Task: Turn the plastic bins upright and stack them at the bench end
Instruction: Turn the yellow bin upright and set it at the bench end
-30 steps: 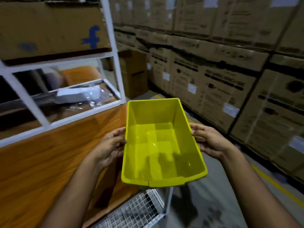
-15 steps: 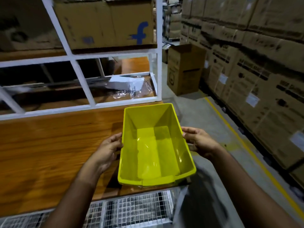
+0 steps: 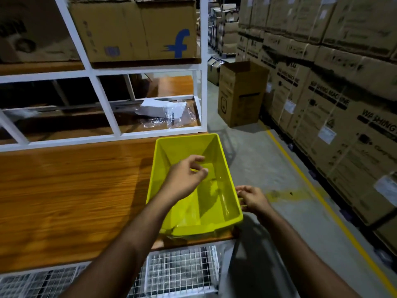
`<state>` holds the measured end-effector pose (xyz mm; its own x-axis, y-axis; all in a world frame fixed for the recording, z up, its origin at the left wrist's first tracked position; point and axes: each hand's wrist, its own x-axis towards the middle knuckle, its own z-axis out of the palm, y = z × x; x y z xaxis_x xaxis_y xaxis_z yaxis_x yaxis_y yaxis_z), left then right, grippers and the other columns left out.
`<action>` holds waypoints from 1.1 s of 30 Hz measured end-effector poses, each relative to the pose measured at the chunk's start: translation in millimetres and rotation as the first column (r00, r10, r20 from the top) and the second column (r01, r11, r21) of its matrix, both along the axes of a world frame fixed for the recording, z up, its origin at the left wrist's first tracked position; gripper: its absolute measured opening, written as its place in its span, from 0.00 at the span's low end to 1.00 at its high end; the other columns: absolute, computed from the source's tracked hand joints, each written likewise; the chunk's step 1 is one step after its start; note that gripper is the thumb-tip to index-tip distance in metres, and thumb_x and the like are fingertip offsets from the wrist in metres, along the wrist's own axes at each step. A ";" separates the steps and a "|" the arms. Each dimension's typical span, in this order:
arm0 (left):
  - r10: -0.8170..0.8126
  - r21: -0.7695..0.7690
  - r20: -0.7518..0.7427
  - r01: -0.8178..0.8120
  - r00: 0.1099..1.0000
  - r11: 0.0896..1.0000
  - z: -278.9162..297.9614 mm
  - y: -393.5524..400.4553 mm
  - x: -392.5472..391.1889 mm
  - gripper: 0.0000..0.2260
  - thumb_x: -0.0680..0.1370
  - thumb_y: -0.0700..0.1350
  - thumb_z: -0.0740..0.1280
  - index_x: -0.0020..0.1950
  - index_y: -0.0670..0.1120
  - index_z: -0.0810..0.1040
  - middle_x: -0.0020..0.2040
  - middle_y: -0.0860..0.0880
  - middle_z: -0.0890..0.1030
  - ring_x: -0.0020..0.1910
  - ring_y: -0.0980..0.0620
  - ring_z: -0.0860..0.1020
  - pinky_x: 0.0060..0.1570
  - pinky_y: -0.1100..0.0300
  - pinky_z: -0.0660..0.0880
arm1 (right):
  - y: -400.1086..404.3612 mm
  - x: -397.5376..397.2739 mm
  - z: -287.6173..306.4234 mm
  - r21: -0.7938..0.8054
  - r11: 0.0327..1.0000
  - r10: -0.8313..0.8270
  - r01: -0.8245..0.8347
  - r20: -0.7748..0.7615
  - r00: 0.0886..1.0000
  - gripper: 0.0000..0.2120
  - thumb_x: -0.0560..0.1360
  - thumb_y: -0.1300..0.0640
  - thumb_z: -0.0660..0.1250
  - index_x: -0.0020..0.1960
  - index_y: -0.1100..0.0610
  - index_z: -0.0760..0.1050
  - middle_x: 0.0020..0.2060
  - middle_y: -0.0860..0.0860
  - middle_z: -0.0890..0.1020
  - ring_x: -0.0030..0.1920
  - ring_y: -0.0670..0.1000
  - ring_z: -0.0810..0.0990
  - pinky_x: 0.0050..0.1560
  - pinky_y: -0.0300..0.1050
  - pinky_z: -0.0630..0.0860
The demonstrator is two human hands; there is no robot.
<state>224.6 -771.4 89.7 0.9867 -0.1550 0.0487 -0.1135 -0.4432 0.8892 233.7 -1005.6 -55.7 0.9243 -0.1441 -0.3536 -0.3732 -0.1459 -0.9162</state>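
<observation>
A yellow plastic bin (image 3: 217, 201) stands upright, mouth up, on the right end of the wooden bench (image 3: 71, 190). At its near edge a second yellow rim shows just below it, so it seems to sit on another bin. My left hand (image 3: 185, 176) hovers over the bin's inside, fingers loosely curled and holding nothing. My right hand (image 3: 252, 197) is by the bin's right rim, fingers apart; whether it touches the rim I cannot tell.
A white metal rack (image 3: 103, 104) rises behind the bench, with cardboard boxes (image 3: 137, 29) on its shelf and a plastic-wrapped white packet (image 3: 163, 111) lower down. Wire mesh (image 3: 178, 269) runs under the bench. Stacked cartons (image 3: 333, 87) line the aisle at right, past a yellow floor line (image 3: 318, 201).
The bin went from being held in both hands in the air to resting on the bench end. Both hands let go; the left moved over the bin's inside.
</observation>
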 end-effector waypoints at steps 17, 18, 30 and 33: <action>-0.009 -0.130 -0.449 -0.055 0.894 0.990 -27.1 -87.8 -14.0 0.34 0.75 0.39 0.66 0.77 0.58 0.58 0.61 0.39 0.79 0.26 0.43 0.80 0.26 0.52 0.79 | 15.5 -25.7 -45.2 -0.017 0.945 0.318 -0.328 0.293 0.902 0.18 0.75 0.45 0.66 0.62 0.52 0.79 0.54 0.52 0.86 0.56 0.56 0.83 0.57 0.60 0.79; -0.013 -0.129 -0.450 -0.051 0.893 0.990 -27.4 -89.2 -14.6 0.35 0.75 0.39 0.66 0.78 0.58 0.57 0.63 0.39 0.78 0.26 0.42 0.80 0.26 0.52 0.79 | 15.3 -27.6 -44.4 -0.002 0.948 0.305 -0.319 0.299 0.904 0.21 0.74 0.42 0.67 0.62 0.52 0.78 0.54 0.53 0.85 0.56 0.57 0.83 0.56 0.60 0.79; -0.045 -0.108 -0.443 -0.004 0.896 0.994 -24.7 -103.0 -7.9 0.34 0.77 0.37 0.63 0.80 0.53 0.53 0.70 0.37 0.70 0.28 0.41 0.81 0.25 0.52 0.78 | 3.8 -27.2 -35.9 -0.116 0.926 0.377 -0.359 0.273 0.885 0.12 0.78 0.66 0.63 0.54 0.56 0.82 0.38 0.39 0.85 0.41 0.36 0.79 0.43 0.37 0.76; -0.043 -0.099 -0.446 -0.001 0.894 0.995 -22.4 -106.9 -4.5 0.34 0.77 0.38 0.63 0.80 0.54 0.53 0.66 0.37 0.73 0.29 0.39 0.80 0.26 0.52 0.79 | 1.5 -29.6 -24.7 -0.145 0.922 0.384 -0.358 0.255 0.887 0.13 0.78 0.66 0.64 0.56 0.54 0.82 0.32 0.29 0.80 0.36 0.28 0.76 0.40 0.32 0.73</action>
<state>220.1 -878.2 67.3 0.9042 -0.1927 -0.3813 0.2974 -0.3567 0.8856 204.1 -1004.1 -80.4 0.9745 0.2090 -0.0819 -0.0128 -0.3125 -0.9498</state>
